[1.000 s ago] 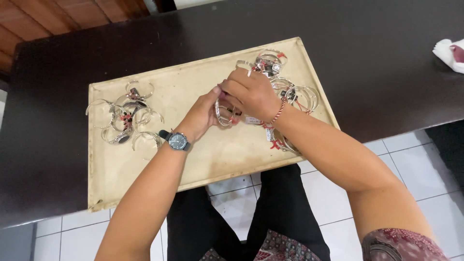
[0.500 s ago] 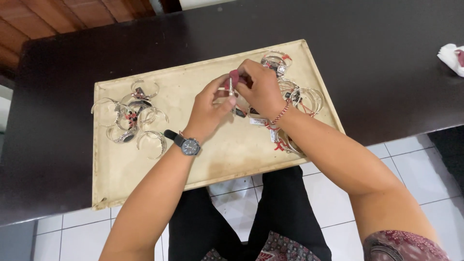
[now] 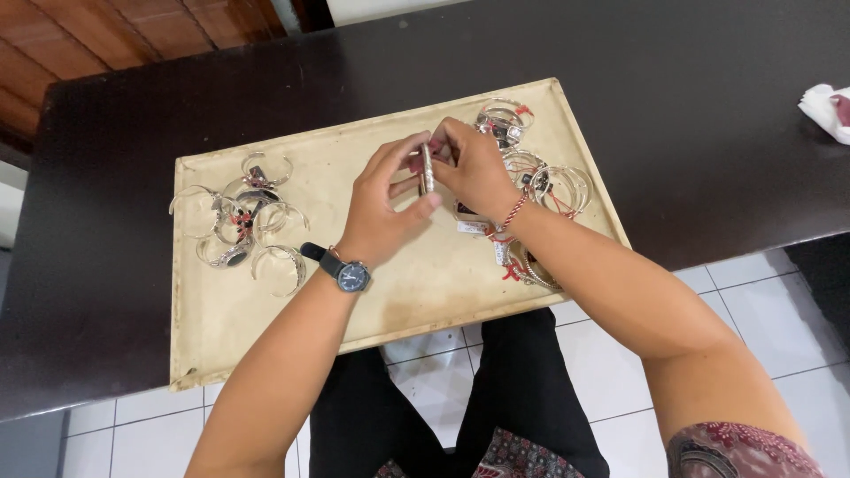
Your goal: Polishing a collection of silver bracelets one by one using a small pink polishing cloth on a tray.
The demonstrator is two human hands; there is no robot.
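Note:
Both hands meet above the middle of a cream-coloured tray [image 3: 398, 301]. My left hand [image 3: 382, 208], with a dark wristwatch on its wrist, and my right hand [image 3: 469, 164], with a red and white string bracelet, hold one silver cuff bracelet [image 3: 428, 168] edge-on between their fingertips. A pile of silver cuff bracelets [image 3: 239, 221] lies on the left part of the tray. Another pile of silver bracelets with red tags [image 3: 540, 181] lies on the right part, partly hidden behind my right wrist.
The tray rests on a dark table [image 3: 691, 115] and overhangs its near edge. A white crumpled cloth [image 3: 828, 106] lies at the table's far right. White floor tiles [image 3: 779, 310] and my dark trousers show below the table edge.
Both hands have lifted the single bracelet off the right pile and brought it toward the tray's middle, turning it edge-on. The view shifted slightly.

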